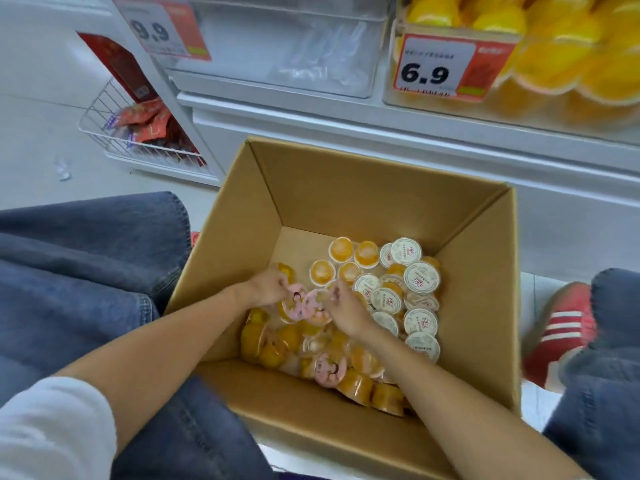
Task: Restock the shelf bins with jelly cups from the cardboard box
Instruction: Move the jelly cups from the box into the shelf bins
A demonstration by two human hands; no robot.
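Left of the cardboard box (346,192), a wire basket (92,110) of red packets sits on the floor. Above the box's far-left corner, a clear shelf bin (263,50) holds almost nothing, only what looks like clear wrapping. This is probably the bin to refill.

Inside the box, near its left wall, the left hand (266,287) has its fingers (282,284) curled round the rim of the pink-lidded cups (308,306). Just right of those cups, the right hand (348,311) bends its fingers down onto them. I cannot tell whether it has actually closed on one.

The other jelly cups (420,277) lie loose across the box floor. Some are upright with white lids showing, some upside down, some on their sides. Above the box's right side, the neighbouring bin (512,114) is already packed with orange cups.

The main risk is gathering too many at once. The cups are small and smooth, so a handful pressed between two hands could spill during the lift over the tall box wall. Pinching a cup by its foil edge could peel the seal. The box also holds more than one lid type, so a careless scoop could mix different kinds in the same bin.
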